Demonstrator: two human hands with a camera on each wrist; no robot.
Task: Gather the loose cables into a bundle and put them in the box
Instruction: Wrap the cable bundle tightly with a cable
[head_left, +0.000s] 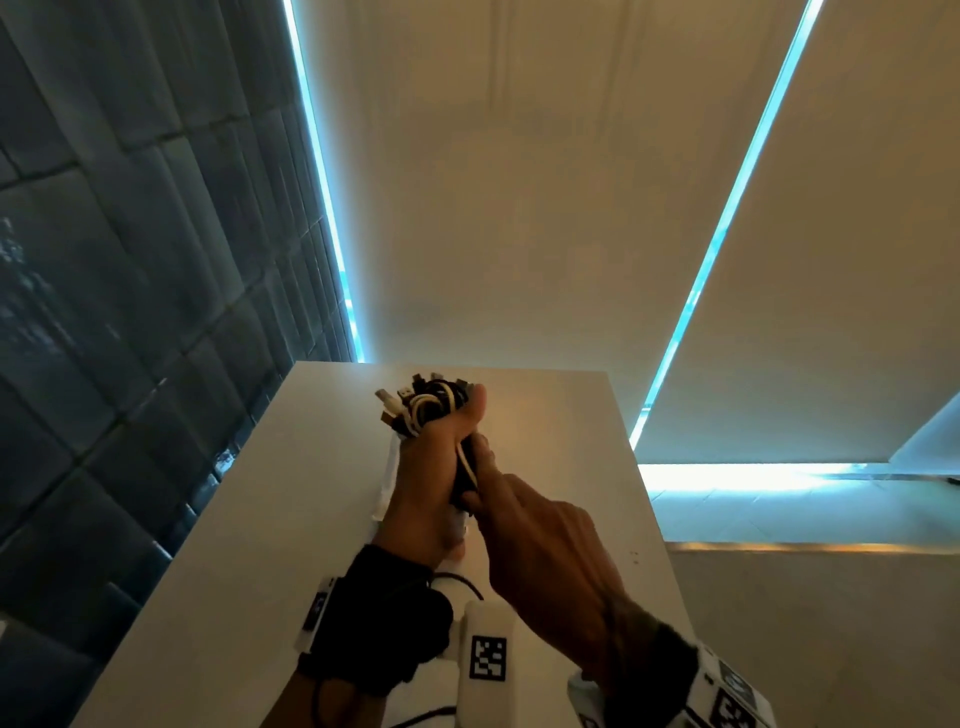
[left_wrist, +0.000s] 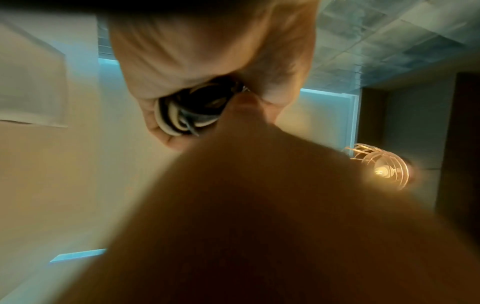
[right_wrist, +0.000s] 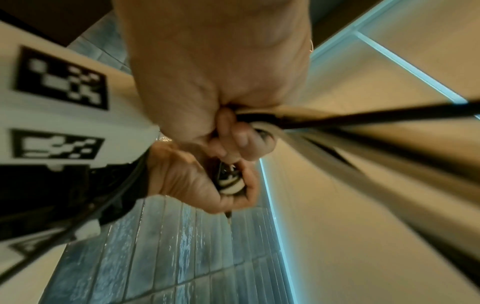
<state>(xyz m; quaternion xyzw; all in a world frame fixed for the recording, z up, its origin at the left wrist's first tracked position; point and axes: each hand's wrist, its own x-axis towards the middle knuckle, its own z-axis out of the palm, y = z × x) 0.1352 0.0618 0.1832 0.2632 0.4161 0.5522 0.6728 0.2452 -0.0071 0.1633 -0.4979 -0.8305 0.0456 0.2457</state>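
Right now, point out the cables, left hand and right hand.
cables (head_left: 434, 402), head view, looped ends above the fist.
left hand (head_left: 434, 483), head view, back of the fist.
right hand (head_left: 545, 561), head view, back of the hand.

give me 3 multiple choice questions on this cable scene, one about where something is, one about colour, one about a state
1. Where is the bundle of cables?
A. flat on the floor
B. held up above the white table
C. inside a box

2. What colours are the cables in the bundle?
A. red and green
B. all blue
C. black and cream-white

3. What is the left hand doing?
A. gripping the bundle with curled fingers
B. lying flat and open on the table
C. pointing at the wall

Answers: 1 B, the head view shows the bundle lifted in the hands over the tabletop. 2 C, dark and pale loops show in the fist in both wrist views. 3 A, its fingers wrap the bundle, while the right hand pinches the cables trailing below it.
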